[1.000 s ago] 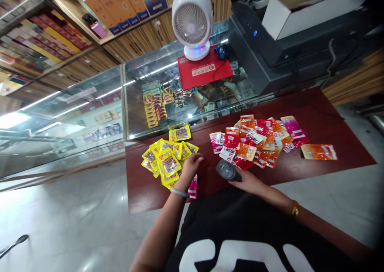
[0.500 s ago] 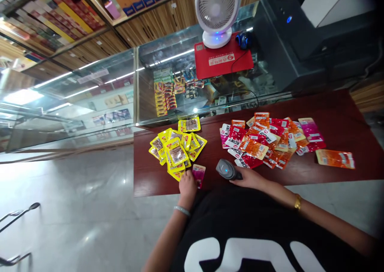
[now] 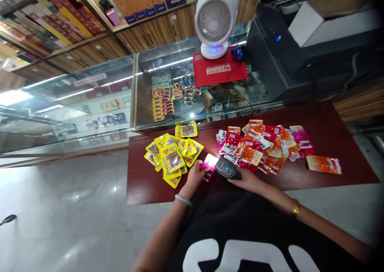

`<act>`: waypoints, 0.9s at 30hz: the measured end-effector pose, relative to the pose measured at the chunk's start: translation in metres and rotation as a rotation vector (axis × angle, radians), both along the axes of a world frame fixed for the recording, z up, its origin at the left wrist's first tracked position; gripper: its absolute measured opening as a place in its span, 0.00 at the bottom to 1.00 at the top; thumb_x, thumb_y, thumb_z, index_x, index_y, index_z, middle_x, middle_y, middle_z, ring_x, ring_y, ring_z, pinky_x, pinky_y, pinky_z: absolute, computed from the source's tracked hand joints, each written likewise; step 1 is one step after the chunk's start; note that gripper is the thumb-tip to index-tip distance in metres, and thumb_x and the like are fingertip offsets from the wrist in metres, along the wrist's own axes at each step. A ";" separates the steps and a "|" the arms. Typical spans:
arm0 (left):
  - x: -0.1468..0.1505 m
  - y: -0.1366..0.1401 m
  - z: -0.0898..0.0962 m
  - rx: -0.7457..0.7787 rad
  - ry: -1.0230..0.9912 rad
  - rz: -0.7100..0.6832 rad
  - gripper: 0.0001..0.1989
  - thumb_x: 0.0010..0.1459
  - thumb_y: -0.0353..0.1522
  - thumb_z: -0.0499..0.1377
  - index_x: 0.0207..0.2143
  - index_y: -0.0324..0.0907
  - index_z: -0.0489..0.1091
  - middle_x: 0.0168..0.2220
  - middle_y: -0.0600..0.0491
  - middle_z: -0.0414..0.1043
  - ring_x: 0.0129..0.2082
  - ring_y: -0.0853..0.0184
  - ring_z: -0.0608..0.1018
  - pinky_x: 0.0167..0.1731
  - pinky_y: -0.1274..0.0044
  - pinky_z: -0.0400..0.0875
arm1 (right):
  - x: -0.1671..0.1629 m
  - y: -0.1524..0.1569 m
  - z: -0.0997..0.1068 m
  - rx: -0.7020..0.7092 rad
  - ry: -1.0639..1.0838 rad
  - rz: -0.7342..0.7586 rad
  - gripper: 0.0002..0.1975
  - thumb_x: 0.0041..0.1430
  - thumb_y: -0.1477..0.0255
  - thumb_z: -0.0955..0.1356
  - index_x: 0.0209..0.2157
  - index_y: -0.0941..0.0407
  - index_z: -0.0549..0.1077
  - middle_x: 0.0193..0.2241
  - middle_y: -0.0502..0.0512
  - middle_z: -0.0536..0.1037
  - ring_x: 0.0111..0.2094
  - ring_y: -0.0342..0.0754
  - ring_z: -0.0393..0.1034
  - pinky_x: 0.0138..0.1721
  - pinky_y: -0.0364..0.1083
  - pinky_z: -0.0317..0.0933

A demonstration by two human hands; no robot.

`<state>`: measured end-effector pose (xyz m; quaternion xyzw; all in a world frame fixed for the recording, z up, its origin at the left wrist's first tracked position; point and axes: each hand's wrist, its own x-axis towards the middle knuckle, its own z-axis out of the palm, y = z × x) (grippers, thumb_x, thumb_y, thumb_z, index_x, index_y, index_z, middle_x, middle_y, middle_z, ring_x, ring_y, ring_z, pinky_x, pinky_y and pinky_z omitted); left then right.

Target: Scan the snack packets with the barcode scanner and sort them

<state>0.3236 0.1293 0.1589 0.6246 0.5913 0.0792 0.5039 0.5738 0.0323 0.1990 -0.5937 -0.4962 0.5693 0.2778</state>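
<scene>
My right hand (image 3: pixel 245 180) is closed round the handle of a dark grey barcode scanner (image 3: pixel 225 167), whose blue light is lit. The scanner's head points left and throws a bright patch of light onto a pink snack packet (image 3: pixel 209 169). That packet is gripped at its left side by my left hand (image 3: pixel 196 173). Just left of my left hand lies a heap of yellow snack packets (image 3: pixel 173 159). Beyond the scanner, to the right, spreads a pile of orange, red and white packets (image 3: pixel 255 146). The scanner's trigger side is hidden.
The packets lie on a dark red tabletop (image 3: pixel 144 192). Behind it runs a glass display counter (image 3: pixel 180 116) with a white fan (image 3: pixel 215 24), a red mat (image 3: pixel 220 79) and a computer mouse (image 3: pixel 238 53). An orange packet (image 3: pixel 324 165) lies apart at right. An open white box (image 3: pixel 307 24) stands back right.
My left hand has moved right and lifted the pink packet's end in front of the scanner. The scanner's light now shines on the packet. The whole view has shifted slightly.
</scene>
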 end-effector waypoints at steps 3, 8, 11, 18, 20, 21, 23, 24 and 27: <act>0.004 0.006 -0.004 0.043 0.025 -0.053 0.16 0.52 0.39 0.65 0.39 0.42 0.66 0.32 0.56 0.71 0.32 0.68 0.74 0.35 0.76 0.67 | 0.002 0.002 0.004 -0.011 0.026 -0.035 0.23 0.53 0.61 0.72 0.49 0.57 0.74 0.47 0.61 0.81 0.49 0.62 0.75 0.53 0.60 0.66; 0.010 0.011 -0.007 0.019 0.046 -0.090 0.17 0.52 0.39 0.65 0.41 0.42 0.66 0.31 0.57 0.71 0.31 0.69 0.75 0.34 0.77 0.68 | 0.004 0.003 0.004 -0.011 0.045 -0.065 0.24 0.53 0.63 0.72 0.50 0.57 0.74 0.48 0.62 0.81 0.50 0.63 0.75 0.54 0.61 0.65; 0.015 0.014 -0.005 0.000 0.067 -0.095 0.17 0.52 0.39 0.65 0.42 0.42 0.66 0.32 0.56 0.72 0.32 0.68 0.76 0.35 0.77 0.69 | 0.005 0.002 0.002 -0.026 0.055 -0.074 0.24 0.54 0.62 0.72 0.51 0.58 0.74 0.49 0.62 0.80 0.51 0.62 0.74 0.55 0.61 0.64; 0.029 0.018 0.000 -0.063 -0.008 -0.094 0.17 0.53 0.38 0.64 0.43 0.42 0.66 0.37 0.53 0.74 0.36 0.67 0.77 0.38 0.76 0.70 | 0.010 0.003 0.003 0.001 0.039 -0.110 0.26 0.54 0.63 0.73 0.53 0.56 0.72 0.51 0.61 0.79 0.53 0.61 0.72 0.59 0.61 0.61; 0.030 0.019 0.002 -0.014 0.059 -0.128 0.17 0.53 0.38 0.64 0.43 0.42 0.66 0.35 0.54 0.73 0.35 0.66 0.76 0.37 0.76 0.69 | 0.010 0.003 0.005 0.010 0.043 -0.112 0.26 0.54 0.62 0.72 0.54 0.56 0.72 0.51 0.61 0.79 0.53 0.61 0.72 0.58 0.61 0.61; 0.030 0.020 0.004 0.014 0.088 -0.147 0.16 0.53 0.38 0.64 0.42 0.42 0.67 0.35 0.54 0.73 0.35 0.66 0.76 0.37 0.76 0.69 | 0.010 0.003 0.005 0.013 0.045 -0.112 0.26 0.55 0.62 0.72 0.54 0.56 0.72 0.51 0.61 0.79 0.53 0.62 0.72 0.58 0.61 0.62; 0.029 0.021 0.005 0.047 0.118 -0.170 0.16 0.53 0.37 0.64 0.42 0.42 0.67 0.34 0.54 0.72 0.34 0.66 0.75 0.37 0.76 0.68 | 0.010 0.003 0.005 0.016 0.047 -0.115 0.26 0.55 0.62 0.72 0.54 0.56 0.72 0.51 0.61 0.79 0.53 0.62 0.72 0.57 0.61 0.62; 0.030 0.021 0.006 0.049 0.120 -0.175 0.16 0.53 0.37 0.63 0.43 0.42 0.67 0.33 0.54 0.72 0.33 0.67 0.75 0.36 0.76 0.68 | 0.010 0.002 0.004 0.014 0.044 -0.119 0.26 0.55 0.62 0.72 0.54 0.55 0.72 0.51 0.61 0.79 0.53 0.62 0.72 0.57 0.61 0.62; 0.037 0.024 0.007 0.042 0.107 -0.184 0.15 0.54 0.35 0.62 0.43 0.41 0.67 0.33 0.54 0.72 0.33 0.67 0.75 0.35 0.76 0.68 | 0.011 0.000 0.001 -0.003 0.029 -0.134 0.27 0.54 0.61 0.73 0.54 0.55 0.72 0.50 0.61 0.80 0.52 0.62 0.73 0.56 0.62 0.63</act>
